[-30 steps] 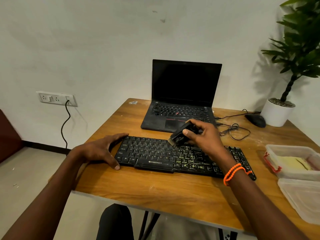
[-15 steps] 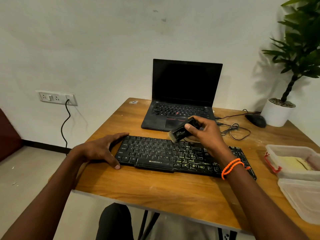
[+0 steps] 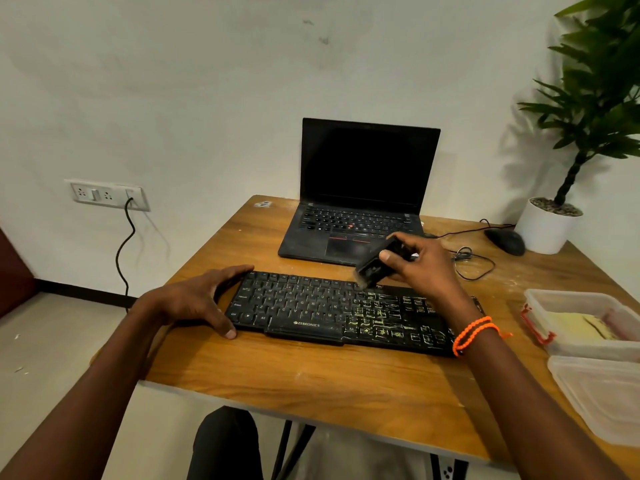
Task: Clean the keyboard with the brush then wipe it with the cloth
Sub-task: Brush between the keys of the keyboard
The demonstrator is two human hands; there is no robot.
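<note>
A black keyboard [image 3: 311,308] lies across the wooden table [image 3: 311,382], its right half speckled with pale dust. My left hand [image 3: 197,299] rests flat against the keyboard's left end, thumb at the front corner, fingers spread along the back corner. My right hand [image 3: 424,268] grips a small black brush [image 3: 375,266], bristles pointing down-left at the keyboard's back edge near the middle. A yellow cloth [image 3: 581,325] lies folded inside a clear plastic box [image 3: 568,297] at the right.
An open black laptop [image 3: 356,209] stands behind the keyboard. A black mouse [image 3: 505,240] with coiled cable and a white plant pot [image 3: 547,226] sit at the back right. The box's clear lid [image 3: 602,396] lies at the table's right front edge.
My right hand has carried the brush from the keyboard's middle keys back and right to its rear edge. The left hand has stayed on the keyboard's left end.
</note>
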